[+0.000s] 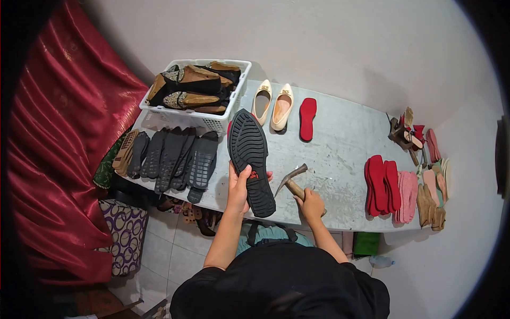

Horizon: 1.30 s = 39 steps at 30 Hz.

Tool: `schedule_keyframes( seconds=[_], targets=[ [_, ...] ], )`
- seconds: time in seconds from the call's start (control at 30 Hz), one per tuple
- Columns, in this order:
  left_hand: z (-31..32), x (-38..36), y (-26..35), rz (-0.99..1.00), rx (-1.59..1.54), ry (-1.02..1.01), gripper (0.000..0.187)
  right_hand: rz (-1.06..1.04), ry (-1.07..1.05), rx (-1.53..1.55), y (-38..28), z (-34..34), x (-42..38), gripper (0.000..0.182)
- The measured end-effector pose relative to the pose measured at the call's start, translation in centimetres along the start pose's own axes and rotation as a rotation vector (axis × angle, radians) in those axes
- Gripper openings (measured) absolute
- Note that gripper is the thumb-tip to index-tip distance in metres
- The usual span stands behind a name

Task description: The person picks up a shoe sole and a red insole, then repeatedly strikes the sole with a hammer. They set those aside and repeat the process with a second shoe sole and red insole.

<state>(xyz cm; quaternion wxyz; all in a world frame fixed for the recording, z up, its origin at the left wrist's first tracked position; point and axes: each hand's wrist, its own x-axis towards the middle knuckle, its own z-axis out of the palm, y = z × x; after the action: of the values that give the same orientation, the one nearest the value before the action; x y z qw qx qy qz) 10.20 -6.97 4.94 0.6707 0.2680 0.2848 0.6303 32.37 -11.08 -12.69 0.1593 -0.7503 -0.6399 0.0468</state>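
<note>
My left hand (239, 186) is closed around a black ridged shoe sole (248, 154), its tread turned up toward me and a small red mark near its middle. A sliver of red shows along the sole's left edge. In my right hand (312, 204) is a hammer (293, 185), gripped by its wooden handle, with the metal head pointing toward the sole but apart from it. Beyond the sole stand two cream pointed flats (282, 109). To their right lies a red insole (307, 119).
A white basket (220, 123) of black shoes stands at the back left. Several dark soles (172, 159) lie before it. Stacks of red insoles (381, 186) and pink insoles (406, 196) sit at right, near a tool holder (401, 133). A red curtain (64, 159) hangs left.
</note>
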Motion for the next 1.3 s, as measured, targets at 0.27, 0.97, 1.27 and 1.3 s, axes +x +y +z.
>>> schedule_keyframes(
  seconds=[0.27,0.97,1.27,1.3],
  targets=[
    [-1.6,2.0,2.2,-0.013,-0.039,-0.007,0.040,-0.252,0.311,0.531,-7.8,-7.3,2.0,0.048],
    [-9.3,6.7,7.6,-0.046,-0.084,0.105,0.031,-0.872,0.424,0.177,-18.2,-8.7,0.5,0.032],
    [-10.7,8.1,8.6,-0.025,0.086,-0.056,0.042,-0.770,0.443,0.213,-18.0,-9.9,0.0,0.028],
    [-10.5,8.1,8.9,-0.050,-0.031,-0.125,0.045,-0.770,0.452,0.212,-17.9,-10.2,0.0,0.028]
  ],
)
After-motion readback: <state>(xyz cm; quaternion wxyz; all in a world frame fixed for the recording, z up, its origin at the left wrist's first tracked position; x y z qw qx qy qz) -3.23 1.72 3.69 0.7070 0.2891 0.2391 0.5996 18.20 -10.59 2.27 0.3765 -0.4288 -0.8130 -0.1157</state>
